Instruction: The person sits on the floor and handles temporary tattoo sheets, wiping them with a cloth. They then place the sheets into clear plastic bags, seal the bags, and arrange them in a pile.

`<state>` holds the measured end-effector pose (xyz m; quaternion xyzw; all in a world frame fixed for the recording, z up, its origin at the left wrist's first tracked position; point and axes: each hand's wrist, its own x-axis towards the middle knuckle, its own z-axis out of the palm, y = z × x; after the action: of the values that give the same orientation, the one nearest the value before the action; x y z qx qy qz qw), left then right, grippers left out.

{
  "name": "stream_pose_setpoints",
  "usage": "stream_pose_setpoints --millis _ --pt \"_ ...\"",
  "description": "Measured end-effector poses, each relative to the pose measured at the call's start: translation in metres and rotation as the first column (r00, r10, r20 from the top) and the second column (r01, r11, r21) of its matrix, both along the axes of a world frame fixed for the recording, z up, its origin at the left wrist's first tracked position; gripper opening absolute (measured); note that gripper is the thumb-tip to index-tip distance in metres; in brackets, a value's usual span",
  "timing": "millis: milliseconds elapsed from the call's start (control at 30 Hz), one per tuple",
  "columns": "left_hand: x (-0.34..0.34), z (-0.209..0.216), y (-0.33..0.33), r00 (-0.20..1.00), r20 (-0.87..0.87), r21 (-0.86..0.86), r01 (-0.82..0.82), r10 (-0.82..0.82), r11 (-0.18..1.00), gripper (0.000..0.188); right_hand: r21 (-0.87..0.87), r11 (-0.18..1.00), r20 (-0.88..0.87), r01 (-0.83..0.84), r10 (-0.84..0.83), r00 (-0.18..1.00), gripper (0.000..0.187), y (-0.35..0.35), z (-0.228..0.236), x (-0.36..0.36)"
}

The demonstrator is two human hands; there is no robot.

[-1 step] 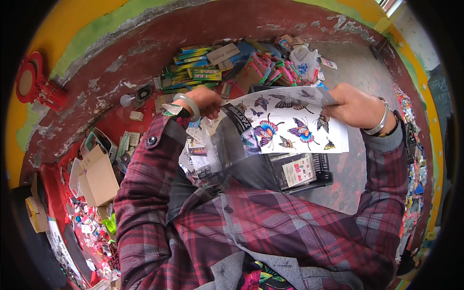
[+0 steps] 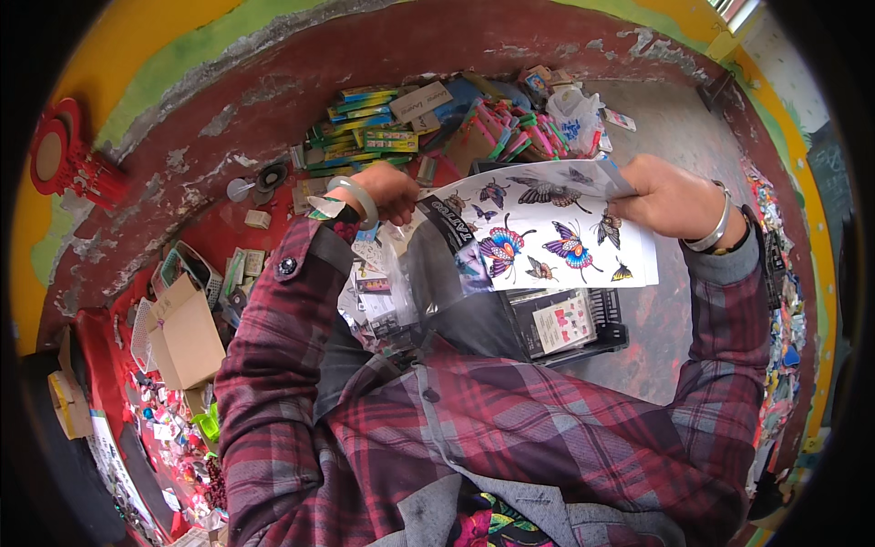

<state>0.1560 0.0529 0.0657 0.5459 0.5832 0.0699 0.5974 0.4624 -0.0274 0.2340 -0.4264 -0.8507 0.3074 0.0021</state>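
A white temporary tattoo sheet [image 2: 538, 214] with colourful and dark butterflies is stretched out in front of my chest. My right hand [image 2: 663, 196] pinches its upper right corner between thumb and fingers. At the sheet's left end, beside its black printed band, my left hand [image 2: 387, 191] is closed on the edge of a clear plastic sleeve [image 2: 403, 278]. The sleeve hangs down below that hand, and the sheet's left part seems to lie inside it. Below the sheet, a black plastic crate [image 2: 612, 335] holds a pale card [image 2: 563, 325] with red pictures.
Yellow and green boxes [image 2: 392, 139], pink and green packets [image 2: 506, 128] and a white plastic bag [image 2: 576, 117] are piled by the wall. To the left are an open cardboard box [image 2: 185, 337], a basket [image 2: 210, 278] and scattered trinkets. Red round-framed items [image 2: 68, 159] stand far left.
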Motion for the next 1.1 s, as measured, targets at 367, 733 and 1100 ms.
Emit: stream_pose_setpoints --millis 367,733,1100 --pt "0.006 -0.005 0.007 0.974 -0.202 0.098 0.128 -0.106 0.987 0.020 -0.030 0.997 0.009 0.075 -0.075 0.997 0.017 0.018 -0.010 0.007" --pt "0.012 0.005 0.007 0.954 -0.254 0.037 0.175 -0.160 0.984 0.018 -0.055 0.993 -0.007 0.101 -0.102 0.995 0.018 0.020 -0.019 0.012" --pt "0.017 0.010 0.004 0.964 -0.225 0.058 0.162 -0.145 0.985 0.019 -0.113 0.990 0.023 0.089 -0.087 0.996 0.022 0.023 -0.021 0.009"
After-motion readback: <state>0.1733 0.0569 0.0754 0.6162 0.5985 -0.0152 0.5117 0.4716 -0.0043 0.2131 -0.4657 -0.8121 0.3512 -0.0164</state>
